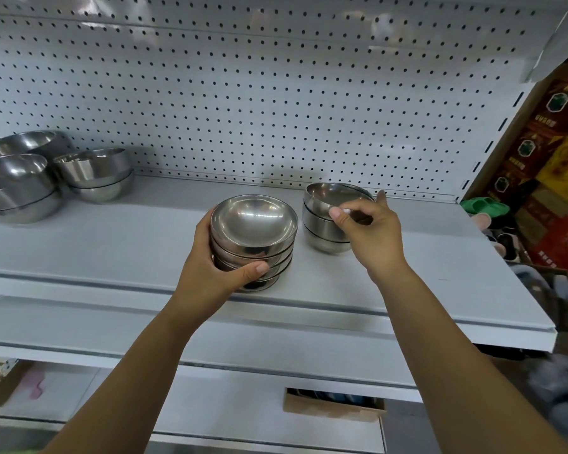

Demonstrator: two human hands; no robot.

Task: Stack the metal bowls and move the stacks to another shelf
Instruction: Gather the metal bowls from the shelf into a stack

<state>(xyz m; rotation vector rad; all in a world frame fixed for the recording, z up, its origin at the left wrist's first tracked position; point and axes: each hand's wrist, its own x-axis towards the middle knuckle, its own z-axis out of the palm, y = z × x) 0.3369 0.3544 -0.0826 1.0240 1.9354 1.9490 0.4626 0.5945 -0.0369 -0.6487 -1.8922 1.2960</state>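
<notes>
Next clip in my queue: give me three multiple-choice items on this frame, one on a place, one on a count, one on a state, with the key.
1. Where on the shelf do the large bowls stand?
A. left end
B. right end
C. front centre

2. How many stacks of small bowls are at the hands?
A. one
B. two
C. four

3. How is the top bowl of the right stack?
A. flat, untouched
B. upside down
C. tilted, pinched by the right hand

Key:
1 A, they crowd the left end.
2 B, the left hand grips the left stack and the right stack stands beside it.
3 C, thumb and fingers pinch its rim and it leans on the bowls below.
</notes>
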